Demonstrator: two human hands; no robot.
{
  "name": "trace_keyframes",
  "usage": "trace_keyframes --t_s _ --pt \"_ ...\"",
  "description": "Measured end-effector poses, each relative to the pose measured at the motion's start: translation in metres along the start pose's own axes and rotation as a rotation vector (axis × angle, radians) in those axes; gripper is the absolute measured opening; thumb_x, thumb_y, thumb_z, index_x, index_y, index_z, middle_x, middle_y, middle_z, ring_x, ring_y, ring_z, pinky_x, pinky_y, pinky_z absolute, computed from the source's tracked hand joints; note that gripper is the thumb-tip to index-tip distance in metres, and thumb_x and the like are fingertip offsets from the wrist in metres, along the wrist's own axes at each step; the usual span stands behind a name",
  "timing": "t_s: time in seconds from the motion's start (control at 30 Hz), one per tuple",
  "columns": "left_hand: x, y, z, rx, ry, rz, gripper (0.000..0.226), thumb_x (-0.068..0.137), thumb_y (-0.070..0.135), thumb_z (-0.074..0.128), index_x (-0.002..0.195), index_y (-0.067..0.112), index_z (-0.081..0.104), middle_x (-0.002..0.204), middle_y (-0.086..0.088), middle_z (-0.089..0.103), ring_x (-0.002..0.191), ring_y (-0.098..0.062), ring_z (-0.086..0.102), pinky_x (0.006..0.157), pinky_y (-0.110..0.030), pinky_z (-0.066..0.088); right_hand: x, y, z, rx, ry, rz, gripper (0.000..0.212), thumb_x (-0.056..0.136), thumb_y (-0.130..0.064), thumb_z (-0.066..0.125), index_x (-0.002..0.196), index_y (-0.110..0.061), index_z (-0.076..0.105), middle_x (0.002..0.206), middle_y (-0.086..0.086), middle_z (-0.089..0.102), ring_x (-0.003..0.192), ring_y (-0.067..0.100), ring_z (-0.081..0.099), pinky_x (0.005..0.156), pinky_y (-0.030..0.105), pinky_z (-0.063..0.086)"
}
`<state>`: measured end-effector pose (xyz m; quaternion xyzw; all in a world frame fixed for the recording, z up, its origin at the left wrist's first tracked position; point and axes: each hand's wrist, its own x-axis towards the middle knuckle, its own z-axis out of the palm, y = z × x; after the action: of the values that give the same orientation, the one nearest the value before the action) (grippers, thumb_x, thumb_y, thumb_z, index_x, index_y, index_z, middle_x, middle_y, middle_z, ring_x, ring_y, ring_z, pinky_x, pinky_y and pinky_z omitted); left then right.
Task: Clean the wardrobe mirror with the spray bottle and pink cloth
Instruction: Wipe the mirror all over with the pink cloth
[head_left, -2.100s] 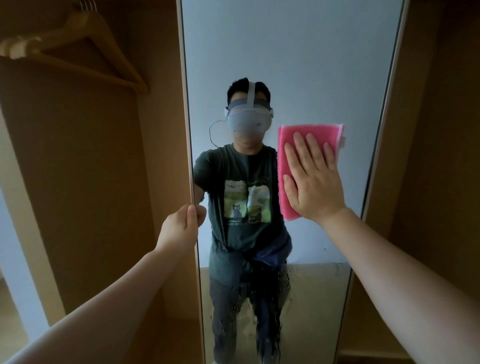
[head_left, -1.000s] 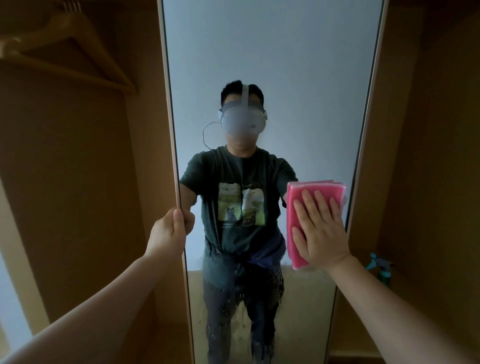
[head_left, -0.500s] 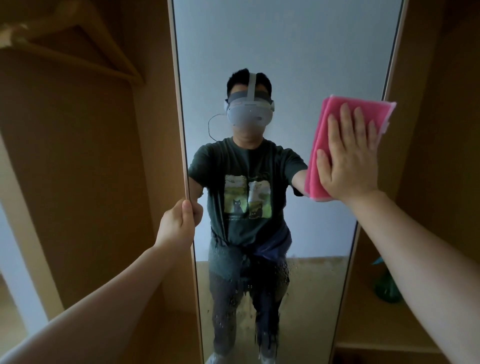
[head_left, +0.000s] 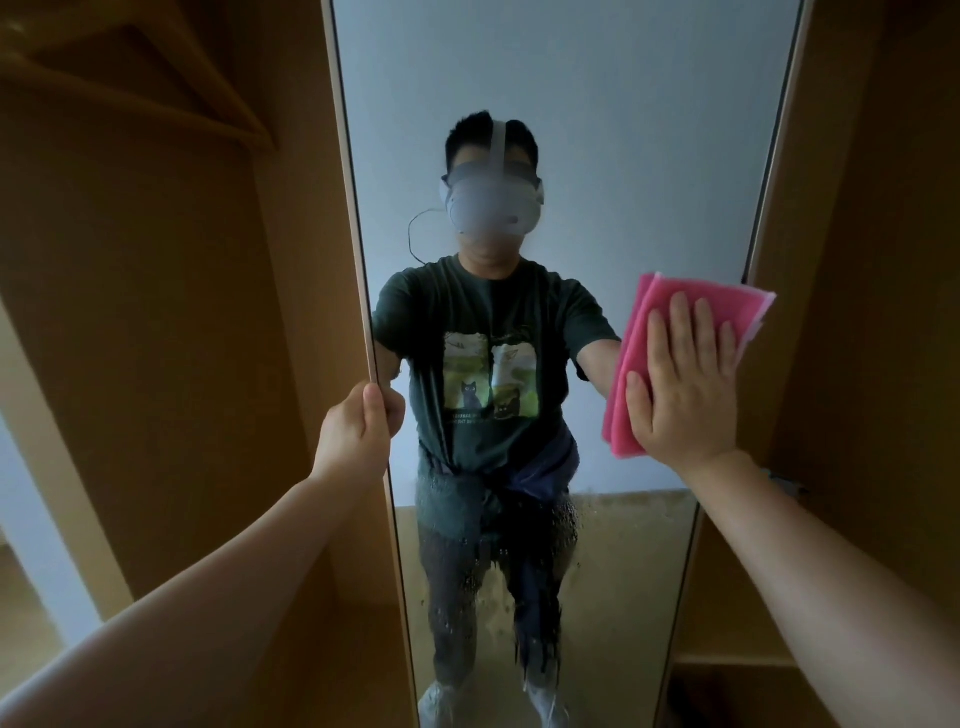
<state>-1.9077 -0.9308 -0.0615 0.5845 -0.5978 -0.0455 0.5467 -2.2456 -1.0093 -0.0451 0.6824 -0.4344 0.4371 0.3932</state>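
In the head view, the right grip (head_left: 680, 384) lies flat with its fingers straight, pressing the pink cloth (head_left: 634, 338) to the mirror (head_left: 597, 130) by its right edge, the cloth's long axis near upright. The left grip (head_left: 358, 431) clasps the mirror's left edge. Spray droplets (head_left: 498, 571) lie below and left of the cloth, probably the right grip's next reach.

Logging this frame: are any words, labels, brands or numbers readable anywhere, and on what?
T-shirt reflected in the mirror: small lettering under the cat print, reversed by the reflection and too blurred to read.
Pink cloth: no text shows on it.
Nothing else in view carries readable text.
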Motion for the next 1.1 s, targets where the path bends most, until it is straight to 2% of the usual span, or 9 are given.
trace_keyframes --t_s 0.13,0.33,0.43,0.5,0.67,0.73,0.83,0.97,1.1 --pt "-0.002 0.002 0.0 0.006 0.01 0.013 0.042 0.104 0.029 0.021 0.079 0.019 0.053 0.072 -0.004 0.059 0.064 -0.016 0.055 0.058 -0.023 0.041 -0.044 -0.008 0.012 0.005 -0.012 -0.011 0.063 0.1 -0.041 0.017 0.154 -0.013 0.001 0.159 0.009 0.004 0.148 0.03 0.002 0.121 0.048 0.0" --pt "-0.008 0.002 0.002 -0.044 0.055 -0.041 0.044 0.101 0.039 0.021 0.081 0.019 0.056 0.075 -0.004 0.062 0.067 -0.018 0.058 0.06 -0.028 0.047 -0.071 -0.011 0.019 -0.002 -0.034 -0.011 0.064 0.1 -0.041 0.018 0.154 -0.01 0.006 0.161 0.01 0.002 0.149 0.032 0.003 0.12 0.05 0.002" --pt "-0.014 0.004 0.004 -0.063 0.091 -0.073 0.045 0.098 0.046 0.022 0.082 0.024 0.058 0.076 0.0 0.062 0.067 -0.014 0.058 0.059 -0.025 0.047 -0.072 -0.011 0.018 0.002 -0.027 -0.024 0.064 0.099 -0.04 0.02 0.154 -0.009 0.006 0.161 0.01 0.001 0.149 0.032 0.002 0.12 0.05 0.0" --pt "-0.019 0.004 0.004 -0.081 0.077 -0.127 0.043 0.101 0.044 0.023 0.089 0.027 0.06 0.079 0.003 0.064 0.072 -0.011 0.06 0.061 -0.022 0.047 -0.072 -0.011 0.017 0.014 -0.019 -0.026 0.065 0.099 -0.04 0.021 0.154 -0.01 0.005 0.161 0.009 0.001 0.149 0.032 0.001 0.12 0.049 -0.001" --pt "-0.035 -0.004 0.007 -0.111 0.019 -0.247 0.045 0.103 0.041 0.025 0.115 0.018 0.062 0.102 -0.001 0.068 0.094 -0.012 0.064 0.078 -0.02 0.049 -0.071 -0.012 0.018 0.054 -0.008 -0.017 0.066 0.098 -0.041 0.024 0.155 -0.012 0.006 0.162 0.007 -0.001 0.149 0.03 0.001 0.12 0.05 -0.001" --pt "-0.041 -0.007 0.01 -0.123 0.01 -0.265 0.045 0.103 0.041 0.026 0.118 0.018 0.062 0.104 -0.001 0.069 0.093 -0.014 0.065 0.074 -0.017 0.049 -0.071 -0.012 0.02 0.067 -0.006 -0.013 0.065 0.099 -0.041 0.024 0.154 -0.012 0.008 0.162 0.008 0.002 0.149 0.031 0.002 0.12 0.051 -0.001" --pt "-0.049 -0.012 0.015 -0.14 0.033 -0.284 0.044 0.104 0.04 0.026 0.118 0.018 0.062 0.105 -0.001 0.069 0.092 -0.01 0.065 0.072 -0.014 0.048 -0.071 -0.015 0.019 0.084 -0.001 0.01 0.065 0.098 -0.039 0.029 0.154 -0.01 0.013 0.16 0.012 0.008 0.149 0.032 0.004 0.119 0.054 0.003" --pt "-0.052 -0.018 0.02 -0.211 0.038 -0.255 0.043 0.104 0.036 0.026 0.107 0.019 0.065 0.103 -0.002 0.069 0.098 -0.013 0.065 0.093 -0.033 0.051 -0.071 -0.018 0.016 0.062 0.017 0.015 0.065 0.097 -0.036 0.033 0.153 -0.007 0.017 0.158 0.016 0.016 0.148 0.032 0.005 0.119 0.054 0.003" --pt "-0.05 -0.028 0.025 -0.237 0.049 -0.186 0.045 0.102 0.038 0.026 0.093 0.019 0.066 0.092 -0.003 0.068 0.086 -0.011 0.064 0.081 -0.03 0.053 -0.072 -0.019 0.02 0.028 0.043 0.034 0.064 0.097 -0.036 0.031 0.153 -0.007 0.018 0.158 0.014 0.015 0.148 0.032 0.006 0.119 0.053 0.003"
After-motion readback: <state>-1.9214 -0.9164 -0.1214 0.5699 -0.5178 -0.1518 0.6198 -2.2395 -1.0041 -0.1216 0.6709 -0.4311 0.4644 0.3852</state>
